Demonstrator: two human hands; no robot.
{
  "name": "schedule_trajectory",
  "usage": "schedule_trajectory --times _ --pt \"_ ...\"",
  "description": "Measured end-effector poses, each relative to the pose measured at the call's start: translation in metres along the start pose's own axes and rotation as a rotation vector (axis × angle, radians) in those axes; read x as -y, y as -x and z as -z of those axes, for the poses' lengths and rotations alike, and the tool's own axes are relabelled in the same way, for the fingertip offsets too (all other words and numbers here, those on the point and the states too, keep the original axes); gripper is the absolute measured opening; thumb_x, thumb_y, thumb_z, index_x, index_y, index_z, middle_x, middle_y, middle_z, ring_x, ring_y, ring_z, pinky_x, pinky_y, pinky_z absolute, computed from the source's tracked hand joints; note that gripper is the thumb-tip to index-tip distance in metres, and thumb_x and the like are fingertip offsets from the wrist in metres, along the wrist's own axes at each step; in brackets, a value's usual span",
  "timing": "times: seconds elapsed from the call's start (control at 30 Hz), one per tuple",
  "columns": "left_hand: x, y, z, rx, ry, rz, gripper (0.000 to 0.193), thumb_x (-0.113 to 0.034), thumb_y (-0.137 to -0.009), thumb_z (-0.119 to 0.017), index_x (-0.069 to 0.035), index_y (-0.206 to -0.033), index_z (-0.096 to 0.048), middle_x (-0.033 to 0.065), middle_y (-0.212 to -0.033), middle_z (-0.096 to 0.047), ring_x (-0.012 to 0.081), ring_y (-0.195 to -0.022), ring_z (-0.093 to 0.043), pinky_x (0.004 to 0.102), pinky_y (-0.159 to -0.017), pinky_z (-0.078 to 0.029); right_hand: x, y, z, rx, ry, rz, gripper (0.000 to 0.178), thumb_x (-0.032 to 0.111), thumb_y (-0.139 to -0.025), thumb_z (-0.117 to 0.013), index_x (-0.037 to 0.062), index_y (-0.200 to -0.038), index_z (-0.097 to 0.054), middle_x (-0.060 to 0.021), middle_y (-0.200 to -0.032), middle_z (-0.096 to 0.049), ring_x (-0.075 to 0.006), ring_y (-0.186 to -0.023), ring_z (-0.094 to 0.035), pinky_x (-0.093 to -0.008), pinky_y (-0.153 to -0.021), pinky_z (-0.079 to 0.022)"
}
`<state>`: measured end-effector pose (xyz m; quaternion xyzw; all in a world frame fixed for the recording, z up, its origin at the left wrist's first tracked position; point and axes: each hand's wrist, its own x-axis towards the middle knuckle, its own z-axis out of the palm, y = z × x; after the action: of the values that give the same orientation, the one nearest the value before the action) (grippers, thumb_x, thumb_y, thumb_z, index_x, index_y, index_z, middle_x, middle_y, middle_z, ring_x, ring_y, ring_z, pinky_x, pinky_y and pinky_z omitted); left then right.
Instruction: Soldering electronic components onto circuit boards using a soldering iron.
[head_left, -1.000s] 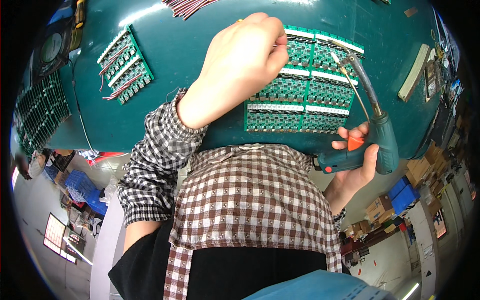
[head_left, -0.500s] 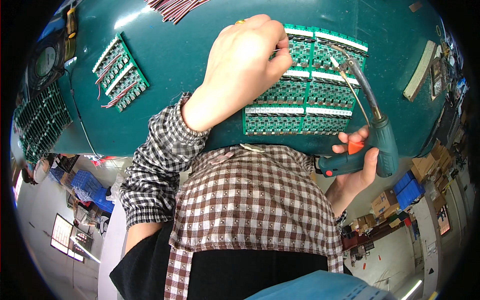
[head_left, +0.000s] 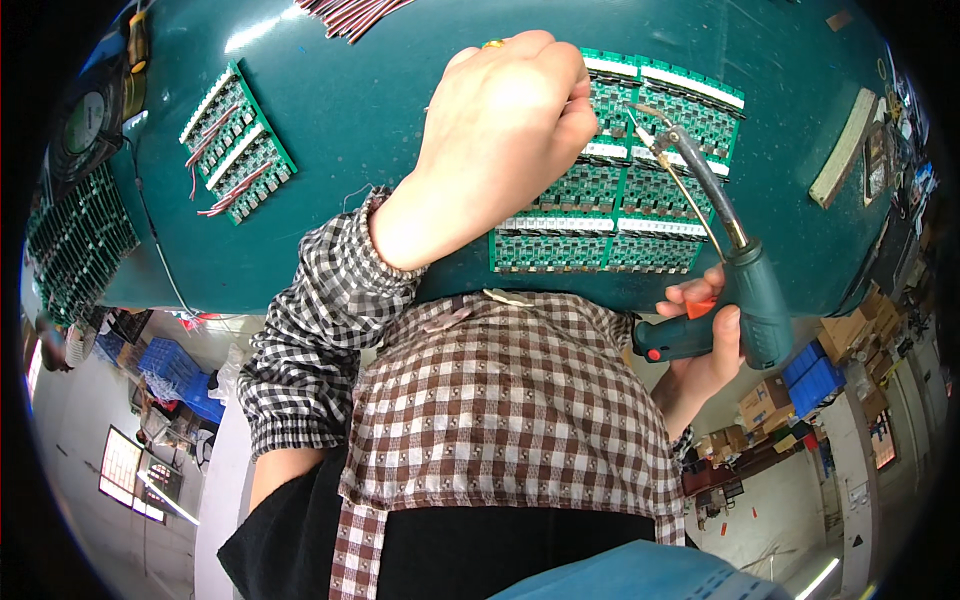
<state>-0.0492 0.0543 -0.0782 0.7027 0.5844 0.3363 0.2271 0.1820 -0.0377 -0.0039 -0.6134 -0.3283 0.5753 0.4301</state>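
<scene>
A large panel of green circuit boards with white connector rows lies on the green mat in front of me. My left hand is closed over its upper left part, back of the hand up. Its fingertips pinch a thin wire, now mostly hidden by the hand. My right hand is wrapped around the handle of a dark green soldering gun with an orange trigger. The gun's bent metal tip and thin feed tube reach over the upper middle of the panel, just right of my left fingers. Whether the tip touches the board, I cannot tell.
A smaller circuit board with reddish wires lies to the left. A bundle of red and dark wires is at the far edge. Stacked boards, a fan-like device and a screwdriver sit far left; a pale strip lies right.
The soldering gun's tip has shifted left and slightly nearer me, closer to my left fingers. My left hand has moved a little to the right, and the wire end has become hidden.
</scene>
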Motion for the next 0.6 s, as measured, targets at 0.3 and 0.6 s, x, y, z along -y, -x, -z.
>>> schedule_trajectory --times 0.3,0.6 --pt "0.0 0.0002 -0.0007 -0.003 0.003 0.015 0.008 -0.002 -0.066 -0.062 -0.005 -0.069 -0.055 0.0059 -0.062 -0.05 0.0219 -0.057 -0.053 0.033 -0.053 -0.042 0.0 -0.0002 -0.0058 -0.013 0.087 0.033 0.042 0.022 -0.085 -0.058 -0.0115 -0.11 -0.049 -0.0175 -0.082 -0.059 -0.027 -0.073 -0.064 -0.0351 -0.06 -0.059" --pt "-0.0005 0.0009 -0.0009 -0.003 0.007 0.023 0.008 -0.002 -0.066 -0.062 -0.005 -0.069 -0.055 0.0056 -0.062 -0.05 0.0212 -0.057 -0.053 0.0325 -0.052 -0.041 0.0023 0.001 -0.0088 -0.025 0.11 0.004 0.044 0.023 -0.084 -0.059 -0.0113 -0.11 -0.05 -0.0178 -0.082 -0.06 -0.0272 -0.074 -0.064 -0.0354 -0.061 -0.059"
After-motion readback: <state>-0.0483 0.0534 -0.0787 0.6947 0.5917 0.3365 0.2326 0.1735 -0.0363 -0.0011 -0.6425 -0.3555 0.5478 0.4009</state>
